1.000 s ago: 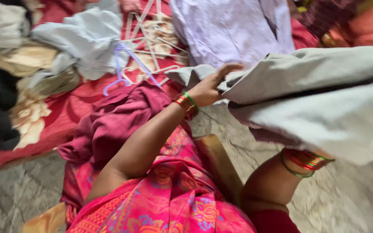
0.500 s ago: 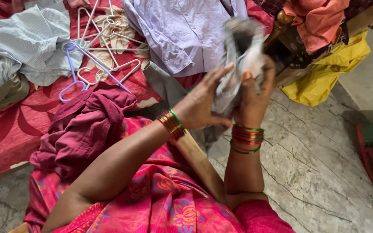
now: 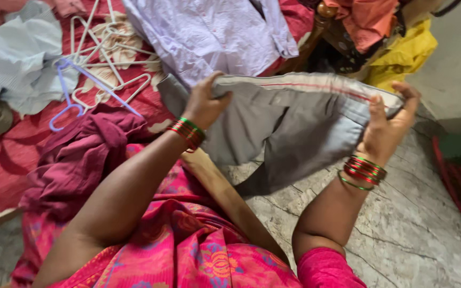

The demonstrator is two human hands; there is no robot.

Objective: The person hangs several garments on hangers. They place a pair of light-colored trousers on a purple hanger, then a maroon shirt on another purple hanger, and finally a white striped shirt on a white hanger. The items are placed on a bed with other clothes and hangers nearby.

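A grey pair of trousers is stretched out by its waistband between my two hands, above the stone floor. My left hand grips the waistband's left end, near the edge of the bed. My right hand grips the waistband's right end, fingers curled over the top. The trouser legs hang down and fold back under the waistband. Both wrists carry red and green bangles.
A bed with a red flowered cover holds a lilac shirt, a maroon cloth, a pale blue shirt and several white and blue hangers. Orange and yellow cloths lie at top right. Grey marble floor is below.
The grey trousers were bunched between my hands close together; now my hands have moved apart and the waistband is spread wide. The view has shifted slightly left.
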